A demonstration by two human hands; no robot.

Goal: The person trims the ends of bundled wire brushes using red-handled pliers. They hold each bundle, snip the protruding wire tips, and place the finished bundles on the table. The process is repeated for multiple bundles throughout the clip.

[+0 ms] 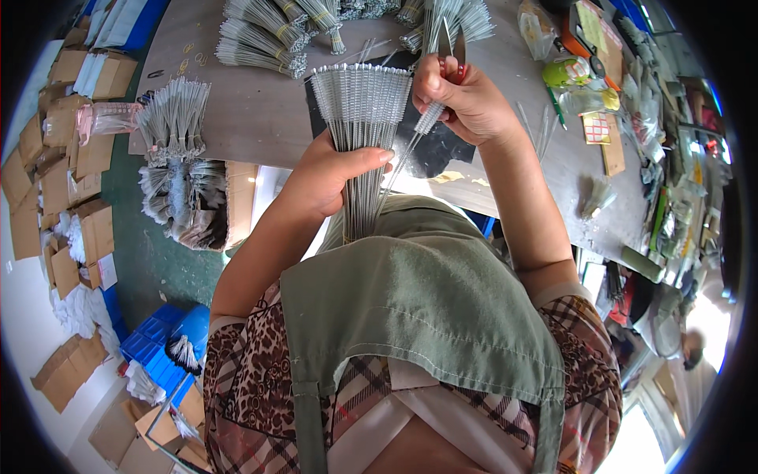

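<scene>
My left hand [328,178] grips a thick bundle of thin wire brushes [361,110], their white bristle tips fanned out in a row at the top. My right hand [466,99] holds red-handled scissors [451,43], blades pointing away from me, and also pinches a single wire brush [417,134] that slants down toward the bundle. Both hands are above a black mat [442,150] on the grey worktable [253,110].
Tied bundles of brushes [260,39] lie at the table's far side, and more bundles [170,118] sit at its left end over a cardboard box [237,201]. Clutter, a green pen and bags [568,75] fill the right. Flat cardboard boxes [55,182] and a blue crate [162,347] cover the floor.
</scene>
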